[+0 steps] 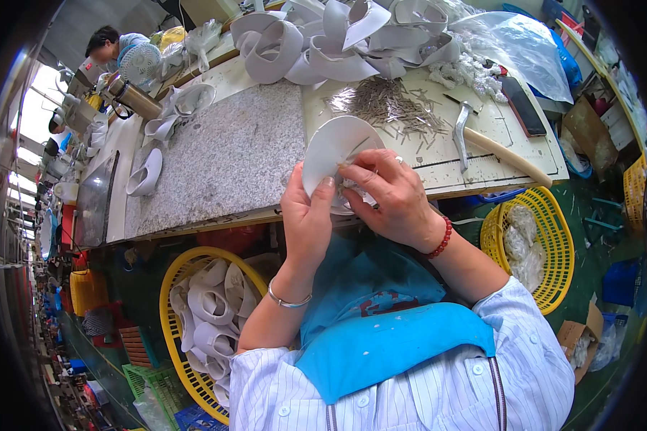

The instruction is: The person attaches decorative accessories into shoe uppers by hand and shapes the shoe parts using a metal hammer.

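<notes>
At the table's front edge, my left hand is closed on a curved white piece that looks like a shoe upper, thumb on its near side. My right hand is bent over the same piece with the fingertips pinched. A thin metal strip shows at those fingertips, its lower end hidden by them. Just beyond lies a loose heap of similar metal strips. To its right a hammer with a pale wooden handle rests on the table.
More white uppers are piled at the back of the table. A grey speckled slab covers its left part. Below stand a yellow basket of uppers and another yellow basket with plastic bags. A dark phone-like slab lies at right.
</notes>
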### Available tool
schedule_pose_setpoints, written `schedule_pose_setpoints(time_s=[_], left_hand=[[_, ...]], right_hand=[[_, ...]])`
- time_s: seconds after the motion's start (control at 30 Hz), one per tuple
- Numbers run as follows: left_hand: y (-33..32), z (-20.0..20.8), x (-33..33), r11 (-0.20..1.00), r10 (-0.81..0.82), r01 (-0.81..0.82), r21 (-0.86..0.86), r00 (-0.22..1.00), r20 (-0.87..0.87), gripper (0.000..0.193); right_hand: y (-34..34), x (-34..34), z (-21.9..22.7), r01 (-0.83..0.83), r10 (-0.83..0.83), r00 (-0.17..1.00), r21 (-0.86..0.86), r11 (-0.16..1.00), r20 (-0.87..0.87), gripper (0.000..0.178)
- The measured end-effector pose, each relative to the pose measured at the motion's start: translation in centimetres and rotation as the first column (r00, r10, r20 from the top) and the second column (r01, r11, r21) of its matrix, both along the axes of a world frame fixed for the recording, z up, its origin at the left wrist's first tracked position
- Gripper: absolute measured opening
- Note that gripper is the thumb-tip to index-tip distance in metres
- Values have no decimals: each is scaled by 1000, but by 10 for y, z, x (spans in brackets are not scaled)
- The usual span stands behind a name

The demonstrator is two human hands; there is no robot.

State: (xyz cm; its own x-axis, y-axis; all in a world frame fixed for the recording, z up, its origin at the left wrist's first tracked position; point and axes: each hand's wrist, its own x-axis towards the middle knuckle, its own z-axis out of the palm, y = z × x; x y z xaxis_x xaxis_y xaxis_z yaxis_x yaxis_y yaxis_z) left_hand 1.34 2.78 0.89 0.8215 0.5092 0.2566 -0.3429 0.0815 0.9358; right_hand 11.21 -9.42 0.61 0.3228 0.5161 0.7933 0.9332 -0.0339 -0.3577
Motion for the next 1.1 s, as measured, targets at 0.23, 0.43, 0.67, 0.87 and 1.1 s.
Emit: schedule_pose_setpoints(time_s=[0.23, 0.43, 0.67, 0.87, 1.1], left_hand=[[3, -7, 2, 979, 93, -91, 180, 996, 0, 30], [5, -4, 3, 544, 314, -423, 725, 903, 292, 38], [7, 10, -1, 477, 253, -285, 832, 951, 180, 19], [9, 7, -1, 467, 227, -321, 824, 944, 239, 18], [-1, 9, -4, 641, 250, -275, 716, 958, 143, 16]], right_hand=[[-1, 4, 4, 79, -79, 997, 9, 997, 14, 28], [-2, 5, -1, -10, 3, 985, -42, 999, -173, 26], [-10, 10, 12, -207, 204, 781, 64, 976, -590, 22], [-14, 10, 17, -287, 232, 770, 1, 958, -595, 21], [-9, 3, 14, -166, 128, 913, -67, 984, -388, 21]])
